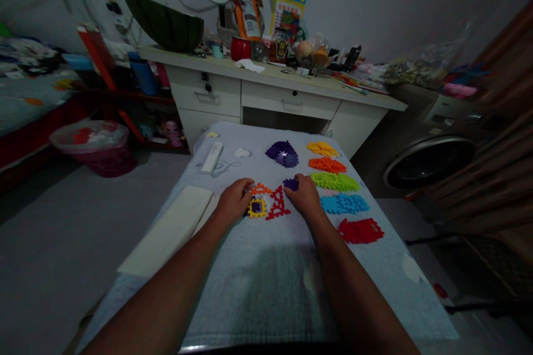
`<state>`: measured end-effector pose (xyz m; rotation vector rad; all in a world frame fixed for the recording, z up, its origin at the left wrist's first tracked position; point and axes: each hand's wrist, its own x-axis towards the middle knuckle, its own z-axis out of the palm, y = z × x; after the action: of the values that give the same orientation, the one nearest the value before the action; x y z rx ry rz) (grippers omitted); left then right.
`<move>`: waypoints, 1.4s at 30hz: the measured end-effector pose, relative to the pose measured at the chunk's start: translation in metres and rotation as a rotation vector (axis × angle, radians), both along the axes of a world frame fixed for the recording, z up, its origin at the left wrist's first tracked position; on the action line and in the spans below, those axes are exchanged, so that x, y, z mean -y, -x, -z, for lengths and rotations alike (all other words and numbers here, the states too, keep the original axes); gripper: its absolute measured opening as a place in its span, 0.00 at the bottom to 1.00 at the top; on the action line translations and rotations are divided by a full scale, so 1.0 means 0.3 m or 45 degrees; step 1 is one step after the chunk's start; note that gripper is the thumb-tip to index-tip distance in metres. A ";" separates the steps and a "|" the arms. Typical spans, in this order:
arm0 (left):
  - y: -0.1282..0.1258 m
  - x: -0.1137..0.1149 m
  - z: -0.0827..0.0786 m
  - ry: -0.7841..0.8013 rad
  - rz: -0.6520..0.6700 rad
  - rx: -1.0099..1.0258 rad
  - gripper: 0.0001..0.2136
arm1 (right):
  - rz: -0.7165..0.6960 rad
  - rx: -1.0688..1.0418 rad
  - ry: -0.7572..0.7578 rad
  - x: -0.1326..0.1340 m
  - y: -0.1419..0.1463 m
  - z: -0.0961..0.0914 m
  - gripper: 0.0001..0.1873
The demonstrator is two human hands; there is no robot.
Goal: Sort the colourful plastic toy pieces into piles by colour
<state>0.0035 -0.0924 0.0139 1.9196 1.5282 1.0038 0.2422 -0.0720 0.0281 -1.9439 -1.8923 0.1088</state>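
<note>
My left hand (234,198) is curled, its fingertips at the left edge of a small group of toothed plastic building pieces. An orange piece (261,189) and a yellow square frame (258,208) with a dark purple middle lie beside these fingers. What the fingers pinch is hidden. Just right of the frame are red triangular pieces (277,204). My right hand (305,194) is closed on a purple building piece (290,183), thumb at its near edge. Beyond the hands is a pile of purple pieces (283,153).
Piles of yellow (322,148), orange (327,165), green (335,181), blue (345,203) and red pieces (361,231) line the table's right side. A white box (212,158) and a cream board (169,230) lie left. A white cabinet (208,89) stands behind, a washing machine (420,144) right.
</note>
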 end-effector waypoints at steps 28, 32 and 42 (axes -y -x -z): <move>0.001 -0.001 -0.006 0.060 -0.078 0.216 0.18 | -0.298 0.231 -0.094 -0.280 0.186 -0.089 0.15; 0.002 -0.001 -0.011 0.046 -0.105 0.262 0.18 | -0.524 0.060 -0.046 -0.188 0.190 -0.141 0.14; 0.007 0.001 -0.019 -0.012 -0.129 0.265 0.19 | -1.054 0.155 0.258 0.096 0.195 -0.118 0.34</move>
<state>0.0015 -0.0927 0.0197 1.6982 1.5142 1.2156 0.1837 -0.1008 0.0635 -1.1619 -2.7374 0.4403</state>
